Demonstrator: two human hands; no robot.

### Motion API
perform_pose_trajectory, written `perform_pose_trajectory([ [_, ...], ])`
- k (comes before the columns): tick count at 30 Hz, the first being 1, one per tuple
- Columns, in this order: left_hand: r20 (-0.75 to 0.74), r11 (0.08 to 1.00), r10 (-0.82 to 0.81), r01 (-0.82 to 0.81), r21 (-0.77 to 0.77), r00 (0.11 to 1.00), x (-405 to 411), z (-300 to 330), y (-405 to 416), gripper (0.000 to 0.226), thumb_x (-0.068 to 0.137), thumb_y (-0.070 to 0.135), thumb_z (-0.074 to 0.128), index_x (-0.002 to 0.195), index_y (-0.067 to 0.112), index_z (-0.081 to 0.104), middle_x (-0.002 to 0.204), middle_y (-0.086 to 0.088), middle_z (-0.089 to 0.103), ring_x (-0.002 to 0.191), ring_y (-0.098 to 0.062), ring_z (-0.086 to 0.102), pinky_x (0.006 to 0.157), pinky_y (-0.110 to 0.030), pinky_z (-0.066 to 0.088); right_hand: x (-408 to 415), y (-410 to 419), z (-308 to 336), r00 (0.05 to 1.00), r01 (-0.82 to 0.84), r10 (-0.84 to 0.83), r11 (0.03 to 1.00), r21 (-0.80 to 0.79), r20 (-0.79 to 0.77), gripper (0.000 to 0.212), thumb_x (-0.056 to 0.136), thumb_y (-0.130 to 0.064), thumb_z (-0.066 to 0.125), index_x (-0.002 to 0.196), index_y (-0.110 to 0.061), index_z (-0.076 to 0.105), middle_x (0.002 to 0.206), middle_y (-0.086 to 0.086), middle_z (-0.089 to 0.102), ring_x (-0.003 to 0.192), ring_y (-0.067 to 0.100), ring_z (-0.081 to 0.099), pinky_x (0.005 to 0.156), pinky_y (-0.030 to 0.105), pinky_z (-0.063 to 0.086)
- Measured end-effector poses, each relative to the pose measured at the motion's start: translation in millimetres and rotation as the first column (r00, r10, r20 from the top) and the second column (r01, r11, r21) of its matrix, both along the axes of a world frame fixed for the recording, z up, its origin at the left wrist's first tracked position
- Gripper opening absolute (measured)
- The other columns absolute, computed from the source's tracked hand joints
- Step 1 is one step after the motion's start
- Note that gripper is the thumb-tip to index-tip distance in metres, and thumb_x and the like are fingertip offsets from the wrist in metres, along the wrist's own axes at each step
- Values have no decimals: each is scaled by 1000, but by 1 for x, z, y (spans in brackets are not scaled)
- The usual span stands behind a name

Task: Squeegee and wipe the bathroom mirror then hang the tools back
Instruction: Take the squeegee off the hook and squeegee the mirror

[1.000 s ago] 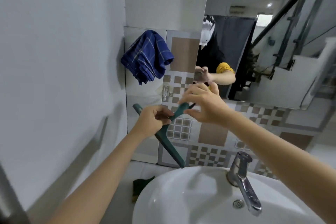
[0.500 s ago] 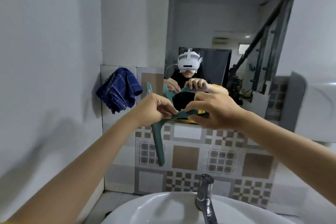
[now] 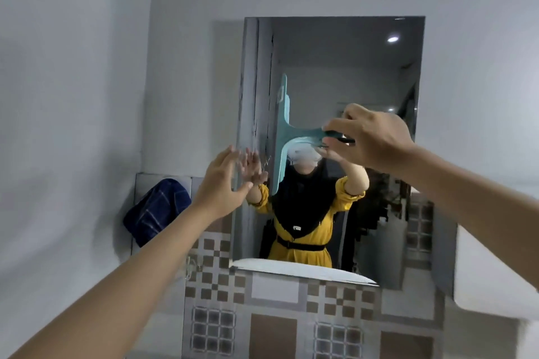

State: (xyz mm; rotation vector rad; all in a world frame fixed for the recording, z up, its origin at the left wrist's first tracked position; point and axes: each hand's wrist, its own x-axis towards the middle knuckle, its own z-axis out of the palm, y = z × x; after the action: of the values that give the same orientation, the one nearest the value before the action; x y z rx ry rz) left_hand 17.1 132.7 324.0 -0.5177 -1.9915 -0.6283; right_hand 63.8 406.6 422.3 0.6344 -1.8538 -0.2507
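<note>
The fingers [image 3: 339, 125] of the right hand [image 3: 370, 137] are pinched together on the handle of a teal squeegee [image 3: 284, 128], which is held up in front of the bathroom mirror [image 3: 335, 73]. The handle is seen running sideways from the hand, and the long blade is carried upright at the left part of the mirror, close to its left edge; whether the blade is touching the glass cannot be told. The left hand [image 3: 223, 181] is held open, fingers spread apart and nothing gripped, just at the mirror's lower left edge, below and to the left of the squeegee. Both bare forearms are stretched up toward the mirror from below. A person in a yellow garment and dark head covering is reflected in the mirror. A dark blue checked cloth [image 3: 157, 210] is hung on the wall to the left of the mirror, lower than the left hand. Brown and grey patterned tiles [image 3: 274, 320] are seen below the mirror.
</note>
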Motion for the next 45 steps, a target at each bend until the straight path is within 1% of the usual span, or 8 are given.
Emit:
perform_pose_trajectory([
  [8, 63, 967, 185, -170, -189, 981, -60, 26, -15, 102, 76, 31, 72, 146, 12, 2, 157, -6, 4, 143, -24, 9, 114, -40, 11, -20, -46, 104, 998, 46, -47, 998, -37, -39, 32, 93, -47, 50, 121, -37, 61, 91, -1, 49, 65, 19, 47, 53, 25, 30],
  [21, 23, 902, 280, -255, -348, 960, -79, -11, -19, 108, 79, 31, 67, 136, 17, -23, 145, 3, -28, 138, -17, -20, 115, -41, -5, -37, -73, 153, 993, 116, -116, 992, 52, -8, 29, 94, -43, 49, 120, -35, 62, 93, 0, 51, 79, 23, 54, 65, 31, 38],
  [27, -48, 927, 193, -198, -318, 980, -111, 10, -17, 91, 78, 20, 67, 146, 13, 7, 156, -5, 4, 143, -22, 3, 115, -44, 4, -80, -70, 173, 997, 74, -72, 995, 71, -31, 27, 93, -42, 52, 116, -34, 63, 87, -4, 50, 77, 18, 50, 66, 30, 38],
  [34, -72, 888, 279, -286, -360, 958, -128, 4, -34, 102, 75, 37, 65, 141, 19, -10, 147, 6, -20, 138, -17, -18, 113, -31, -7, -81, -31, 170, 999, 51, -51, 998, 27, -20, 28, 90, -43, 54, 115, -35, 63, 82, -3, 53, 75, 21, 53, 63, 30, 37],
  [39, -47, 898, 253, -253, -360, 966, -118, 10, -37, 79, 86, 65, 15, 145, 14, 7, 152, 11, -23, 139, -7, -17, 111, -21, -11, -82, 1, 156, 999, 32, -32, 997, -68, 5, 36, 83, -49, 51, 113, -35, 65, 87, 1, 62, 76, 22, 57, 64, 32, 44],
  [40, -47, 901, 228, -229, -368, 973, -116, 9, -35, 73, 89, 62, 13, 146, 18, -1, 153, 10, -23, 140, -8, -16, 112, -22, -11, -82, 6, 154, 1000, 30, -29, 997, -76, 6, 38, 82, -50, 50, 113, -35, 65, 87, 2, 63, 75, 22, 57, 63, 32, 46],
  [43, -57, 903, 252, -256, -345, 966, -121, 9, -34, 89, 81, 41, 58, 144, 19, -1, 153, 9, -15, 141, -13, -6, 112, -27, -8, -80, 17, 150, 1000, 13, -12, 996, -84, 9, 33, 85, -46, 54, 112, -33, 66, 85, 2, 64, 73, 21, 57, 61, 32, 47],
  [45, -19, 904, 263, -254, -343, 965, -120, 8, -35, 73, 88, 53, 37, 142, 9, 13, 153, 12, -18, 140, -8, -12, 111, -23, -12, -80, 22, 150, 1000, 7, -7, 997, -72, -4, 29, 87, -41, 57, 113, -32, 67, 85, 2, 64, 71, 19, 56, 59, 29, 42],
])
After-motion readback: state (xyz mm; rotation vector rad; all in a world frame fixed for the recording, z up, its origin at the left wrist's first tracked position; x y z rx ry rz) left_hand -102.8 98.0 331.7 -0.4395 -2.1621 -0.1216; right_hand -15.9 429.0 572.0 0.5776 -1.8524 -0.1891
